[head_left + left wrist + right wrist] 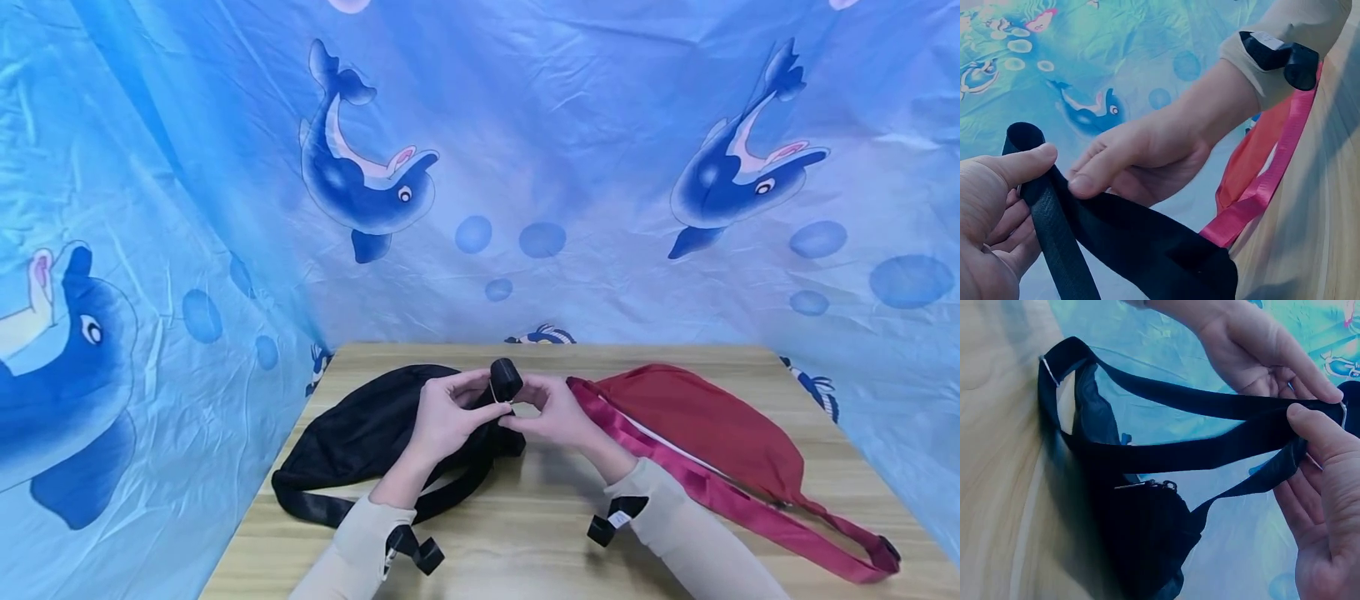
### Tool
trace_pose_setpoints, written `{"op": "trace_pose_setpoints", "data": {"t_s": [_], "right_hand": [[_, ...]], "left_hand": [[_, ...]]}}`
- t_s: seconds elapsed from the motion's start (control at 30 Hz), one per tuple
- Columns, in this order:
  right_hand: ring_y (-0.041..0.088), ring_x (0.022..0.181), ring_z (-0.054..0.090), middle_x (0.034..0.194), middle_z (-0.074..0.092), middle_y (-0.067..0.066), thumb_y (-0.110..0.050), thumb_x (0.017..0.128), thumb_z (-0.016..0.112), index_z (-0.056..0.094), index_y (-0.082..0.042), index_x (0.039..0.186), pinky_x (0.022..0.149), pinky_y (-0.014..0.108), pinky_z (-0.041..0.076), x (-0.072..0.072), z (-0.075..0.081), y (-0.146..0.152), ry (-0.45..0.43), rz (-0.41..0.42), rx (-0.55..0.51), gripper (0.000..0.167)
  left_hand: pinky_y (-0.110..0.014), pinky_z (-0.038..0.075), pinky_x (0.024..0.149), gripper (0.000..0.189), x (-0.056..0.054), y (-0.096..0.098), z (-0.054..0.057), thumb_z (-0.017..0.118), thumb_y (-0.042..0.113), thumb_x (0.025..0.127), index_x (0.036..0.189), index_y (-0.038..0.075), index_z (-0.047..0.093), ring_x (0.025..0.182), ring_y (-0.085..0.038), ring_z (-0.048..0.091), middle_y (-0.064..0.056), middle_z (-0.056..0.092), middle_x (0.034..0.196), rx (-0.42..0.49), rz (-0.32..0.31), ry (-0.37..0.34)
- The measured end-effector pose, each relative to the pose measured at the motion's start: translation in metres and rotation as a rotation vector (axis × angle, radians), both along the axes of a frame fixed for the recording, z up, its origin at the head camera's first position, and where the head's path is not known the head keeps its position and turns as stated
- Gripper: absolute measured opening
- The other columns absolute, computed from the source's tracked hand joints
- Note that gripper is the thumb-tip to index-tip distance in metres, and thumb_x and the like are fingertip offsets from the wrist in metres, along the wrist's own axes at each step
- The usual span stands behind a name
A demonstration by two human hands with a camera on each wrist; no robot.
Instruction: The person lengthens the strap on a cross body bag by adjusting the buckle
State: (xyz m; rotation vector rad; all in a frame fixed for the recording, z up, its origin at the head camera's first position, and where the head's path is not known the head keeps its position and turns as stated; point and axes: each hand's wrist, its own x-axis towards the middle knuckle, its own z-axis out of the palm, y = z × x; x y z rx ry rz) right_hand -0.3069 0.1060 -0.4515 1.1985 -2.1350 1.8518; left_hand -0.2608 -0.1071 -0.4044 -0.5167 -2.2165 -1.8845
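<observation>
Pinching the black strap [1060,244] beside its metal slider [1344,417] between thumbs and fingers of left hand [450,417] and right hand [553,410]. Raised above the tabletop [510,533] with forearms angled inward, thumbs toward each other. Joined to the black waist bag [360,429], lying left of the red waist bag [705,425].

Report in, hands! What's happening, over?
Left hand and right hand: pinching black strap. Black bag: on table. Red bag: off to the right. Nothing visibly blocking.

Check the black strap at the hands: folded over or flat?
Folded over: the left wrist view shows the black strap bending back in a loop at the left hand.
</observation>
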Motion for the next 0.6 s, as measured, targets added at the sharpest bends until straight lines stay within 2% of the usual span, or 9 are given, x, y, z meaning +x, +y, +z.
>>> {"op": "trace_pose_setpoints", "data": {"t_s": [0.13,0.2,0.33,0.47,0.6], "right_hand": [[0.01,0.099,0.077,0.101,0.079,0.007,0.007,0.083,0.086,0.074,-0.003,0.102,0.094,0.024,0.062,0.0012,-0.0013,0.0017,0.013,-0.035,0.01,0.025],[0.012,0.101,0.078,0.101,0.079,0.006,0.008,0.083,0.086,0.073,-0.003,0.102,0.095,0.025,0.062,0.0009,-0.0006,0.0027,0.031,-0.042,-0.001,0.025],[0.014,0.103,0.079,0.104,0.078,0.015,0.009,0.083,0.085,0.075,-0.001,0.105,0.097,0.031,0.064,0.0009,0.0016,0.0031,0.086,-0.039,-0.028,0.026],[0.014,0.099,0.079,0.101,0.078,0.013,0.011,0.081,0.084,0.076,-0.004,0.102,0.094,0.027,0.064,0.0028,0.0012,0.0059,0.124,-0.085,0.008,0.027],[0.016,0.104,0.079,0.106,0.079,0.014,0.009,0.083,0.084,0.077,-0.006,0.108,0.098,0.027,0.063,0.0046,0.0021,0.0062,0.152,-0.102,0.037,0.03]], "left_hand": [[-0.03,0.062,0.098,0.046,-0.0003,-0.0006,-0.0005,0.093,0.005,0.08,0.124,0.002,0.078,0.109,-0.025,0.079,-0.016,0.081,0.114,-0.001,0.032,0.003],[-0.029,0.062,0.098,0.045,-0.0006,-0.001,-0.0011,0.092,0.005,0.081,0.124,0.002,0.078,0.109,-0.025,0.079,-0.016,0.081,0.114,-0.006,0.033,-0.001],[-0.028,0.062,0.099,0.045,-0.0008,-0.0009,-0.0007,0.093,0.006,0.081,0.124,0.003,0.078,0.11,-0.024,0.079,-0.015,0.081,0.115,-0.008,0.015,-0.021],[-0.029,0.062,0.099,0.045,-0.001,-0.0007,0.0015,0.093,0.005,0.081,0.123,0.002,0.078,0.11,-0.026,0.079,-0.016,0.081,0.114,0.003,0.027,-0.02],[-0.031,0.063,0.099,0.044,-0.0014,0.0,0.0016,0.092,0.002,0.08,0.121,0.001,0.078,0.107,-0.026,0.079,-0.018,0.081,0.112,0.018,0.032,-0.016]]}}
